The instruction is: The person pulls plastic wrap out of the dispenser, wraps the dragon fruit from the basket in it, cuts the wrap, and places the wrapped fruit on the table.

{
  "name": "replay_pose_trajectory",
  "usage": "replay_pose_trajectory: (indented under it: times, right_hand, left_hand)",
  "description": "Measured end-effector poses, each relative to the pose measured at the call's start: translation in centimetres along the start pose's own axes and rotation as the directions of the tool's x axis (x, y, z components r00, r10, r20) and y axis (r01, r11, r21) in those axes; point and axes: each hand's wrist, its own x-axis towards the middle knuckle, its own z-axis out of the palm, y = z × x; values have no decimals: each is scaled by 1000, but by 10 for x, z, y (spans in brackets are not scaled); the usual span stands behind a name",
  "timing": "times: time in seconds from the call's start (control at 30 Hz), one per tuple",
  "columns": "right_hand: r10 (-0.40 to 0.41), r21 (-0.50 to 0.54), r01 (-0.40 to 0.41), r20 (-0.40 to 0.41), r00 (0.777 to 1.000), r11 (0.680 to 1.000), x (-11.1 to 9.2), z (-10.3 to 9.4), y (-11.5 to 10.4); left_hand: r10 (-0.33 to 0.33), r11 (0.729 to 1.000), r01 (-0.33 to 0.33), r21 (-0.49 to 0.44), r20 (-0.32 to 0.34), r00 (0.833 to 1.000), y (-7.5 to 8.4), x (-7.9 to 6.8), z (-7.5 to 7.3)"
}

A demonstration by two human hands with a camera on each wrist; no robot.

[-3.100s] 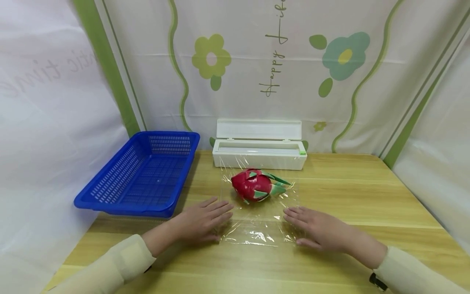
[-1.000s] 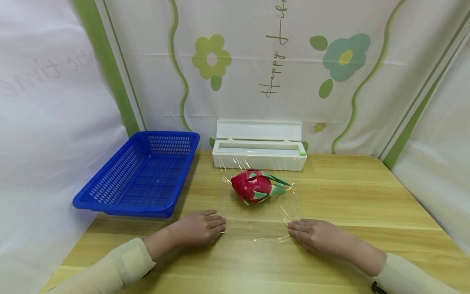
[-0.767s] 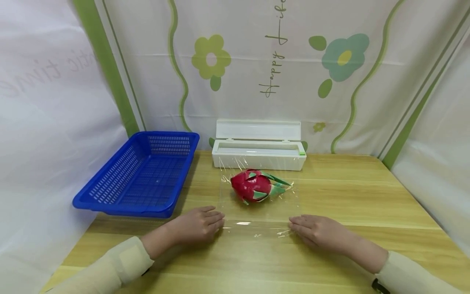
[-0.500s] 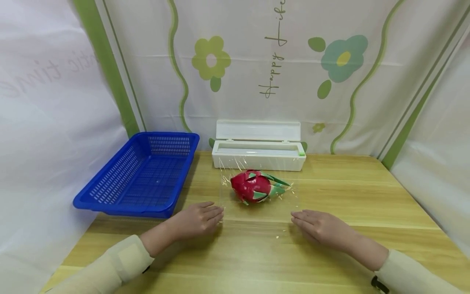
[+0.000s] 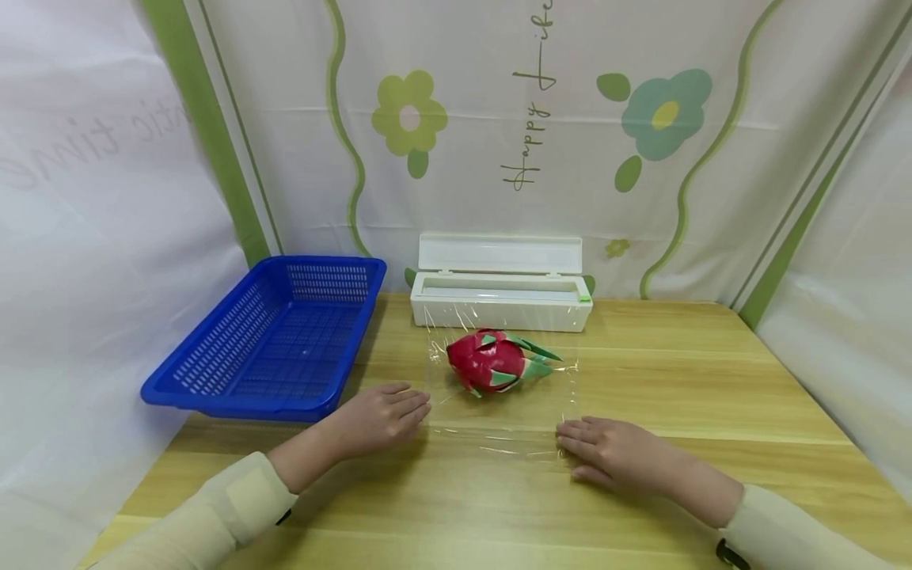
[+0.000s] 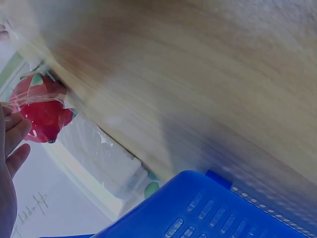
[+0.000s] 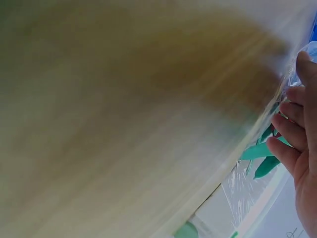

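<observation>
A red dragon fruit with green tips lies on the table, under a sheet of clear plastic wrap. The sheet reaches back to a white wrap dispenser with its lid raised. At the sheet's front left edge my left hand pinches the wrap; in the left wrist view creases converge on its fingertips. My right hand is at the front right corner, its fingertips touching the wrap and its thumb spread apart from them. In the right wrist view, wrap shows beside those fingers.
A blue slotted basket stands on the left of the wooden table, close to my left forearm. Behind the dispenser hangs a white curtain with printed flowers; similar cloth closes both sides.
Both hands drew the wrap's front edge nearer, then lifted slightly forward again. Just now my right hand has come back nearer and its thumb has parted from its fingers. The dragon fruit stays put.
</observation>
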Motion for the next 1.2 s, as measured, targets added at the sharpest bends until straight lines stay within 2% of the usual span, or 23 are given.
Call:
replay_pose_trajectory:
  times: [0.17, 0.4, 0.5, 0.63, 0.83, 1.07, 1.2]
  right_hand:
    - [-29, -23, 29, -3, 1000, 999, 2, 4, 1]
    - [-111, -128, 110, 5, 994, 986, 4, 6, 3]
    - [-121, -134, 115, -39, 992, 984, 5, 5, 4]
    - [-122, -139, 102, -139, 983, 985, 7, 0, 7]
    - [-105, -186, 65, -215, 971, 980, 9, -8, 18]
    - [-86, -176, 28, -333, 939, 984, 8, -6, 32]
    - [-48, -161, -12, -362, 931, 987, 9, -11, 37]
  left_hand:
    - [-2, 1000, 2, 5, -4, 1000, 0, 0, -1]
    - [-21, 1000, 21, -7, -13, 1000, -1, 0, -1]
    - [-35, 999, 35, -16, -18, 999, -1, 0, 0]
    - [-41, 999, 40, -16, -32, 999, -3, 1, 1]
    - [-64, 998, 64, -3, -51, 997, -7, 4, 0]
    - [-105, 994, 105, 9, -26, 994, -11, 4, 0]
    - [-126, 991, 126, 32, -17, 992, -13, 6, -1]
